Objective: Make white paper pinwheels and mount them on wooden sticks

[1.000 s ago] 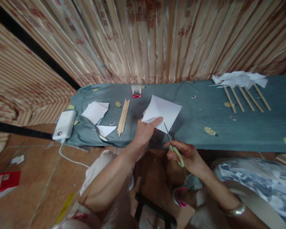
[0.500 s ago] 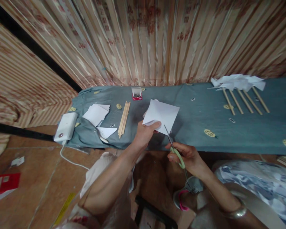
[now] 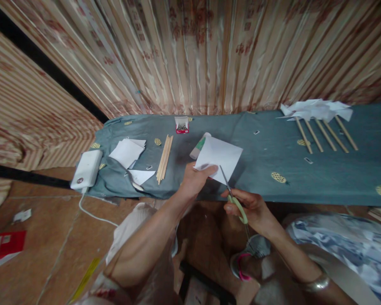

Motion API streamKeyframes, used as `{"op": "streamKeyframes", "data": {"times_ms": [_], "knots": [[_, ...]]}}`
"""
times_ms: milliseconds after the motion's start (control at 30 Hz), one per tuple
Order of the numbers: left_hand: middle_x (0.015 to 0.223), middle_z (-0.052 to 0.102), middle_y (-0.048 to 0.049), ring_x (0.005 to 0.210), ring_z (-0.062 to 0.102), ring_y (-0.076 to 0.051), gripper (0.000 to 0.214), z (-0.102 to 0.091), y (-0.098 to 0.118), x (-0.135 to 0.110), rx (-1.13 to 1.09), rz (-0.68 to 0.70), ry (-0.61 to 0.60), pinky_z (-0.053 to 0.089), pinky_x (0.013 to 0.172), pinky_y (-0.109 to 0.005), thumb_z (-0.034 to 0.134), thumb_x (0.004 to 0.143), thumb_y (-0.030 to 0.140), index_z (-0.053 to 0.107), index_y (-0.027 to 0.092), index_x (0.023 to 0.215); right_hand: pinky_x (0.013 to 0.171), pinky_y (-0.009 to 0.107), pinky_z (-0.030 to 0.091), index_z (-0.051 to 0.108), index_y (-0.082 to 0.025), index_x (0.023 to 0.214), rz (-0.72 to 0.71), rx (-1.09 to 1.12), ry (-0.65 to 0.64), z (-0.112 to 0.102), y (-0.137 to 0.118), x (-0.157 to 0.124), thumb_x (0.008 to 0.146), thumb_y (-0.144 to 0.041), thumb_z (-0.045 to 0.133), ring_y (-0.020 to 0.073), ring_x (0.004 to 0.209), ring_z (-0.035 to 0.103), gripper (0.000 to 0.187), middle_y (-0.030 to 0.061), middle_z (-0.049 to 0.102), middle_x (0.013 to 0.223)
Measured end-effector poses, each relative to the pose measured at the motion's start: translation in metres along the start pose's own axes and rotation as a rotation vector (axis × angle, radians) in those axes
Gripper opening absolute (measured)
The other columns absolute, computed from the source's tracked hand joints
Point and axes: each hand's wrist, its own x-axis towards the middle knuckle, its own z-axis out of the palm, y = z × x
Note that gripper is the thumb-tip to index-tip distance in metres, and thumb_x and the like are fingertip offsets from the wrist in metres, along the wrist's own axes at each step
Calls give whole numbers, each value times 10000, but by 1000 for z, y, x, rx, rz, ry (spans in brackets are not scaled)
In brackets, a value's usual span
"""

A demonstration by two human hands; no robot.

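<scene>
Working left to right along the worktop [image 3: 336, 182], I am seeing a paper stack [image 3: 127, 153] lying near the end, then wooden sticks [image 3: 165, 159] resting in a bundle. My left grip [image 3: 193, 180] is pinching a white sheet [image 3: 221, 154] at its lower-left edge, thumb on top, the rest extending up and right of my fingers. Scissors [image 3: 238, 205] are overlapping the sheet's lower corner; my right grip [image 3: 249, 207] is holding their green handles, just below the paper. Paper-topped sticks [image 3: 320, 111] are lying farther right.
</scene>
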Motion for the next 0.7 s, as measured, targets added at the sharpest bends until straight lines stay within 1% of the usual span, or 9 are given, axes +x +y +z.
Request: {"op": "streamKeyframes", "data": {"times_ms": [200,467,700], "knots": [[645,659,-8,595,564,-140,246,1,-1,-2,-7,-11,-11,440,606,-272,790,475,260,665,136,646,431,211,337,634,-177,827,-41,-25,3,0,1,0,566,-496,794,75,460,433,442,-65,476,524],[631,656,-10,580,559,-136,249,0,-1,-2,-1,-12,-26,431,595,-268,804,486,255,675,126,655,450,217,384,651,-171,813,7,44,32,-1,1,0,523,-470,824,83,476,474,452,-58,513,532],[622,660,-5,575,557,-129,218,2,0,-3,-7,-18,1,425,585,-257,798,478,218,677,130,636,442,214,375,662,-168,802,18,65,41,-1,4,1,511,-467,830,75,470,449,450,-55,520,530]]}}
